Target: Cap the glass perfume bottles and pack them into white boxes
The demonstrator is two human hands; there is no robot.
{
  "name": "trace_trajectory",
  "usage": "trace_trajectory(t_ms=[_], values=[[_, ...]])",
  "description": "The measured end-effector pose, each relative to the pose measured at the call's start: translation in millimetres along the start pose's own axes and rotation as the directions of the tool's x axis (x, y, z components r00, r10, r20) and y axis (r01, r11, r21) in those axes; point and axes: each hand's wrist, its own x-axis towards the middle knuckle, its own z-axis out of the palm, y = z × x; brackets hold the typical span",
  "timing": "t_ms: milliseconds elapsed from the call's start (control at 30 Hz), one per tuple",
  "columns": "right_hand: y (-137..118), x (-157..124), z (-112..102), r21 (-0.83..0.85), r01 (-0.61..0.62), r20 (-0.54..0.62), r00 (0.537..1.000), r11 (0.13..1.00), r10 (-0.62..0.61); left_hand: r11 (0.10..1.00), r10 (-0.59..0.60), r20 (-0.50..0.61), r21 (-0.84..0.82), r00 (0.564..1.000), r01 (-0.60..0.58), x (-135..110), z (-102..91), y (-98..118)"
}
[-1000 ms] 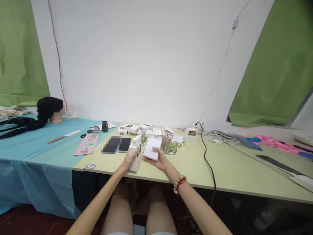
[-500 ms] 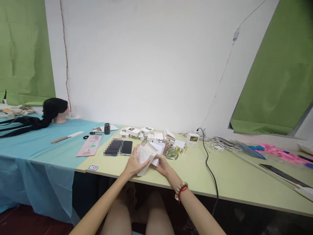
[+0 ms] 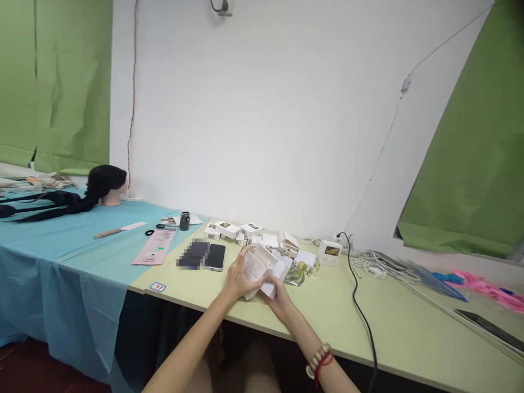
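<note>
My left hand (image 3: 238,277) is closed around a white printed cardboard box (image 3: 257,263), tilted over the table's front edge, its top end seemingly open. Close against it, my right hand (image 3: 279,297) grips a plain white piece, a box or folded card insert (image 3: 275,277); which of these I cannot tell. The two white pieces touch or overlap between my hands. Just beyond my right hand lies a greenish glass bottle (image 3: 295,274), with small gold-coloured pieces (image 3: 310,267) beside it. Several white boxes (image 3: 227,229) lie behind my hands.
A smartphone (image 3: 215,256) lies left of my hands. One white box (image 3: 329,252) stands upright at the right, near a black cable (image 3: 357,300). On the blue cloth (image 3: 82,234) are a knife (image 3: 120,230), a dark jar (image 3: 185,221) and a wig head (image 3: 107,185). Scissors tuck under a pink sheet (image 3: 154,247).
The camera view has shifted, so the table items appear farther right and slightly lower. Both hands still hold the white pieces close together; the printed box is turned a little differently.
</note>
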Motion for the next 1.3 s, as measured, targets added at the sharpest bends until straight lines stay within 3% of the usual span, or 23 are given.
trace_trajectory(t_ms=[100,200,433,633,800,900,1000,1100,1200,1233,1300], values=[[4.0,-3.3,-1.6,-0.04,0.089,-0.118,0.989,0.995,-0.094,0.998,-0.015,-0.04,0.057,0.999,0.017,-2.1,0.1,-1.5],[4.3,-4.1,-0.7,-0.144,0.203,-0.156,0.962,0.969,-0.225,0.995,-0.045,-0.08,0.087,0.996,0.052,-2.2,1.4,-6.7],[-1.4,-4.7,-1.7,-0.247,0.333,-0.252,0.885,0.91,-0.392,1.0,-0.022,0.01,0.018,1.0,0.022,-0.5,4.6,-16.8],[-1.0,-3.6,-1.3,-0.314,0.305,-0.245,0.889,0.899,-0.387,0.995,-0.094,0.016,0.016,0.995,0.094,-1.1,0.4,-14.9],[-2.1,-3.5,-0.7,-0.365,0.322,-0.247,0.871,0.873,-0.425,0.996,-0.054,-0.042,0.064,0.998,0.056,-2.8,-1.6,-9.1],[0.2,-2.6,-3.7,-0.45,0.325,-0.313,0.815,0.831,-0.488,0.996,-0.045,-0.092,0.07,0.995,0.051,-2.8,0.0,-8.3],[-1.7,-2.1,-7.7,-0.538,0.33,-0.377,0.729,0.776,-0.572,0.997,-0.048,-0.117,0.054,0.992,0.055,-2.7,1.5,-9.6],[-21.6,-3.3,-6.9,-0.582,0.41,-0.414,0.594,0.702,-0.69,0.995,-0.075,-0.128,0.05,0.989,0.082,-2.5,2.3,-10.8],[-58.9,-5.1,5.9,-0.599,0.567,-0.359,0.442,0.566,-0.822,0.991,-0.114,-0.13,0.054,0.985,0.122,-1.3,2.6,-11.0],[-71.5,-5.3,13.5,-0.605,0.603,-0.316,0.417,0.52,-0.852,0.989,-0.126,-0.131,0.054,0.983,0.134,-0.8,2.6,-10.9],[-90.9,-4.9,32.1,-0.564,0.684,-0.187,0.441,0.463,-0.878,0.987,-0.144,-0.133,0.05,0.981,0.152,0.0,2.4,-10.9]])
